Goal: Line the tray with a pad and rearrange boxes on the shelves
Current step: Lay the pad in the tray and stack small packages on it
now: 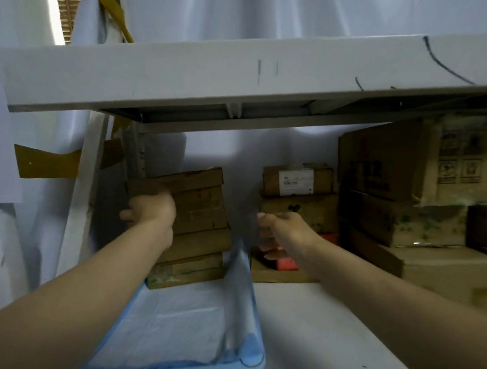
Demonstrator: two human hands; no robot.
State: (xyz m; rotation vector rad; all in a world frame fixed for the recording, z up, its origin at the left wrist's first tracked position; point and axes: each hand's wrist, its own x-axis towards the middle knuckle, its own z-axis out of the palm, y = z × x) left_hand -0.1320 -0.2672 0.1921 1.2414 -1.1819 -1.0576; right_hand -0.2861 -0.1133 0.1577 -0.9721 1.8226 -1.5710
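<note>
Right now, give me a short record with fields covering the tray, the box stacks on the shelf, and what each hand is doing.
tray: light blue plastic tray on the white shelf board, lined with a white pad
left stack: brown cardboard boxes at the tray's far end
middle stack: smaller brown boxes, top one labelled
right stack: large cardboard cartons
left hand: grips the left stack's upper boxes
right hand: loosely curled, holding nothing, near the middle stack
</note>
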